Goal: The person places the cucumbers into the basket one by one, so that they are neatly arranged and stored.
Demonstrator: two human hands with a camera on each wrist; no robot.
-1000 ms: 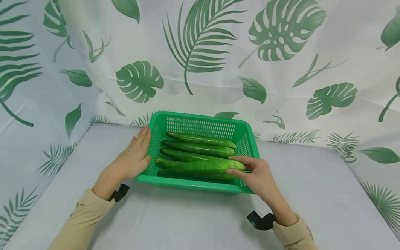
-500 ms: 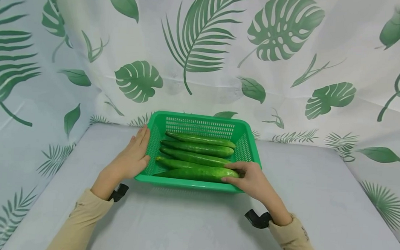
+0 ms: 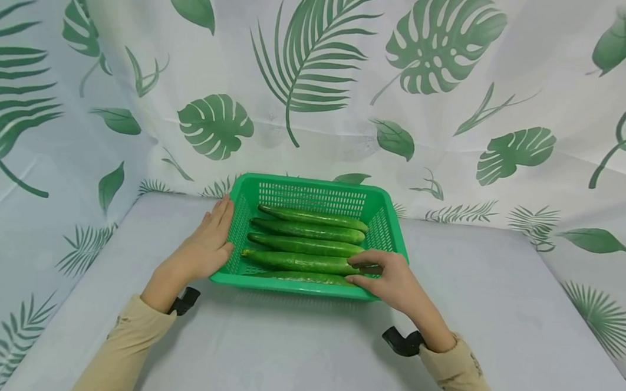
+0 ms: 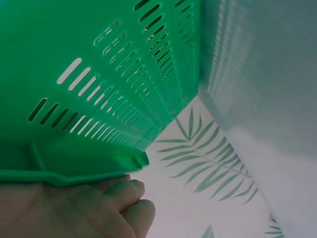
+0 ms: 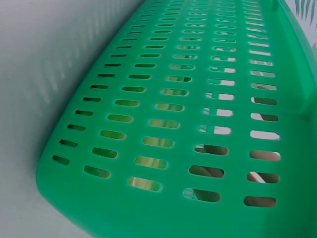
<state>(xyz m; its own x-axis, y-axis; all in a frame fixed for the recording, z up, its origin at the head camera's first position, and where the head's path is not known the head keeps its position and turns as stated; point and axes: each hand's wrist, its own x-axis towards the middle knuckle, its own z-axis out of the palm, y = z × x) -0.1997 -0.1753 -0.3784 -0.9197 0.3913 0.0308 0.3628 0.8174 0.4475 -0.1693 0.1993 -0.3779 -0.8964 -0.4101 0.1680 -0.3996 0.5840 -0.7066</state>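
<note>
A green plastic basket (image 3: 308, 288) holds several long green cucumbers (image 3: 299, 261) lying side by side. My left hand (image 3: 204, 246) rests against the basket's left end with straight fingers; in the left wrist view the hand (image 4: 89, 213) is under the rim, outside the slotted wall. My right hand (image 3: 388, 276) reaches over the right end, its thumb and fingers spread apart above the tips of the two nearest cucumbers. The frontmost cucumber (image 3: 309, 277) lies low along the front wall, partly hidden by the rim. Through the slots in the right wrist view, pale green cucumber (image 5: 148, 162) shows.
The basket stands on a pale table (image 3: 294, 348) close to a white backdrop (image 3: 327, 125) printed with green leaves. A black wrist mount (image 3: 403, 341) hangs below the right forearm, and another black mount (image 3: 185, 301) is at the left one.
The frontmost cucumber, earlier held raised in the right hand, has gone down against the front wall. The right hand has lowered and its fingers have loosened. The left hand stays in place.
</note>
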